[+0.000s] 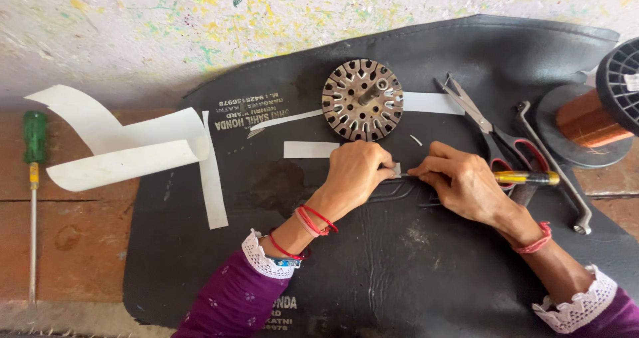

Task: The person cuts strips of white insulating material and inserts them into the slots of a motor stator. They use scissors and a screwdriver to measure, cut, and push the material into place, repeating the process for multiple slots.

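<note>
Left hand (356,171) pinches small paper piece (397,170); right hand (459,185) grips yellow-handled tool (526,177), tip on it. Stator core (363,99) slots look empty; paper strips (309,149) unused.

Left hand (356,171) and right hand (459,185) are pinching a paper piece (397,170) on the black mat (373,271); right hand is gripping a yellow-handled tool (526,177) below the stator (363,99).
</note>
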